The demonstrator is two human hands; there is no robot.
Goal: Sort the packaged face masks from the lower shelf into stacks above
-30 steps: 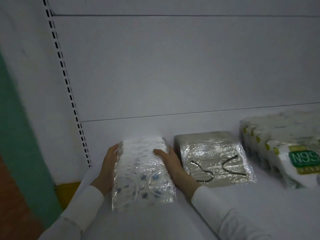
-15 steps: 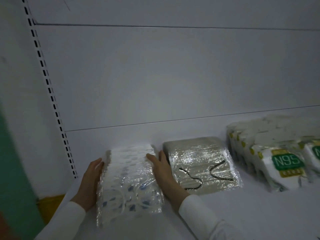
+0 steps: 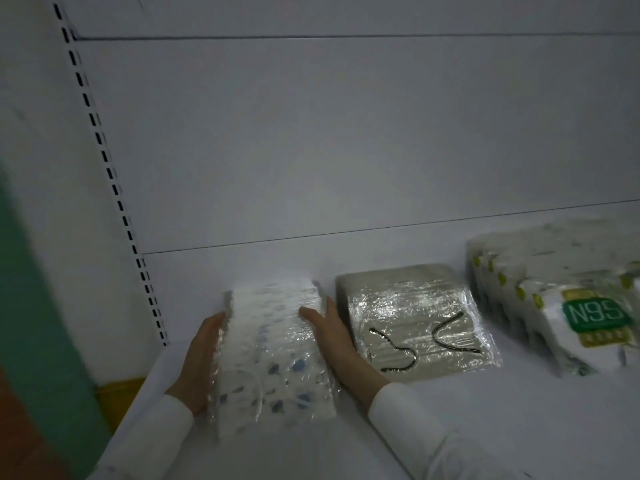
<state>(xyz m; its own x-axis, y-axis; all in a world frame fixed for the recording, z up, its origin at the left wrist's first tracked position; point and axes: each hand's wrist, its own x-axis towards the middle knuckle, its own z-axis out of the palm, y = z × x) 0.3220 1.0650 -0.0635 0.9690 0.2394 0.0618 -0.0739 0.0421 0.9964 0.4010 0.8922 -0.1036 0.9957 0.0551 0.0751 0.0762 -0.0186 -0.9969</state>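
Masks (image 3: 273,351) between left hand (image 3: 201,362), right hand (image 3: 341,344)

Dim light, white shelf back panel (image 3: 346,133), slotted white upright (image 3: 104,161), green pillar (image 3: 34,306) at left

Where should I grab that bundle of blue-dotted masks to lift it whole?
By its two long sides, one hand from the left and one from the right, squeezing inward. The blue-dotted mask stack looks like a row of separate, slippery packets leaning together, so pinching one end would likely spill them. The left hand and right hand press against those sides.
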